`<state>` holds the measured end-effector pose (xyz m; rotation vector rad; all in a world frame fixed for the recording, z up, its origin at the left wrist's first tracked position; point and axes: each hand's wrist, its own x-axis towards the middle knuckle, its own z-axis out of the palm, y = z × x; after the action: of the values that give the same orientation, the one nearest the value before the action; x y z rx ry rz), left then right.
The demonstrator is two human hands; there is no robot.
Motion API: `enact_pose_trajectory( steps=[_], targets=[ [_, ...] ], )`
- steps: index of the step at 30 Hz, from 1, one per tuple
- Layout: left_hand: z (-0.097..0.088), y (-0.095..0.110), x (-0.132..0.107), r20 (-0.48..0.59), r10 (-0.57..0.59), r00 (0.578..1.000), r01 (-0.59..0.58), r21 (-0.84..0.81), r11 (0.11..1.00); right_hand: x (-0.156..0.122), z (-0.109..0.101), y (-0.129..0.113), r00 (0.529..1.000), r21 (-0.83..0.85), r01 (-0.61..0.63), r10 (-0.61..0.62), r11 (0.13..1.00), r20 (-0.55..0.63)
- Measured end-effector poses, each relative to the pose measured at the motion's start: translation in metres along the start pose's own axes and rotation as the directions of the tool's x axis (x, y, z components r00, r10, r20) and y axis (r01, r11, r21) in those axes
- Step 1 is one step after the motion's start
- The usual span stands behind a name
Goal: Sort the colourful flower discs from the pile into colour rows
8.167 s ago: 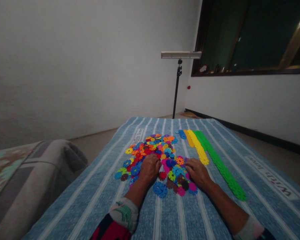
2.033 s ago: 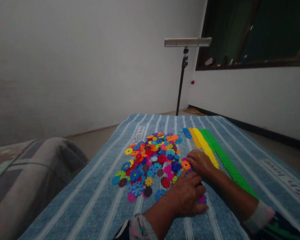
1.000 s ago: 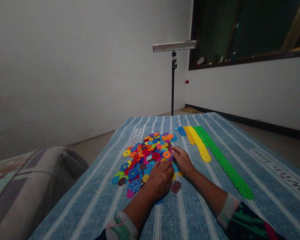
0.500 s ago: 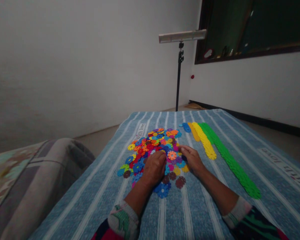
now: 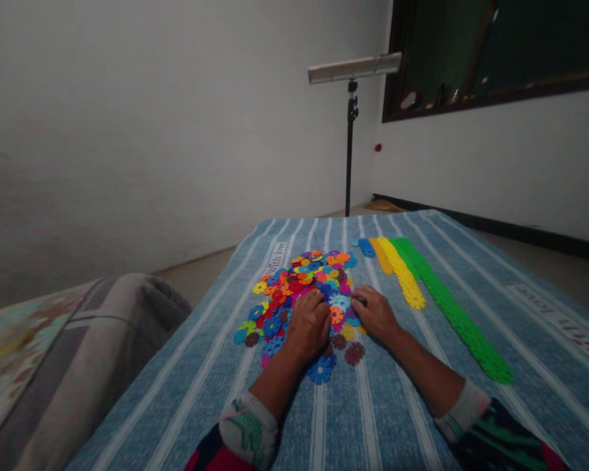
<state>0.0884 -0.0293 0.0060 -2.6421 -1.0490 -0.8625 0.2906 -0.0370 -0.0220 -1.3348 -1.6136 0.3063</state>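
Observation:
A loose heap of colourful plastic snowflake discs (image 5: 294, 278) with notched edges is spread over the striped cloth. My left hand (image 5: 307, 324) rests on the middle of the heap, its fingers curled down among the discs; the fingertips are hidden. At the heap's right edge is my right hand (image 5: 373, 314), thumb and fingers drawn together close to an orange disc (image 5: 336, 315); what they hold, if anything, is too small to tell. Right of it, discs lie sorted in overlapping rows: a green row (image 5: 451, 314), a yellow row (image 5: 402, 275), a short orange row (image 5: 383, 256) and a short blue row (image 5: 366, 248).
The blue striped cloth (image 5: 186, 392) covers the surface under the discs. A lamp on a black stand (image 5: 349, 150) rises behind the far edge. To the left is a bed or seat under a grey blanket (image 5: 132, 314). Brown discs (image 5: 355, 353) lie at the heap's near edge.
My right hand's fingers have curled inward at the heap's edge, where they were straighter before. My left hand has shifted slightly right. The sorted rows look the same.

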Motion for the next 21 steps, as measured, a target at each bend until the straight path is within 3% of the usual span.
enact_pose_trajectory(
  steps=[7, 12, 21],
  targets=[
    [-0.003, -0.007, -0.004, 0.092, -0.084, 0.992, 0.087, -0.034, 0.996, -0.003, 0.002, -0.001, 0.992, -0.125, 0.061, -0.046, 0.990, 0.119],
    [-0.005, -0.014, -0.001, 0.069, -0.152, 0.986, 0.158, -0.082, 0.984, -0.005, 0.001, -0.002, 0.991, -0.140, 0.056, -0.037, 0.989, 0.131],
    [-0.020, -0.015, 0.005, 0.158, -0.192, 0.969, 0.223, -0.208, 0.952, -0.005, -0.002, -0.003, 0.987, -0.183, 0.063, -0.034, 0.981, 0.157]
  ],
)
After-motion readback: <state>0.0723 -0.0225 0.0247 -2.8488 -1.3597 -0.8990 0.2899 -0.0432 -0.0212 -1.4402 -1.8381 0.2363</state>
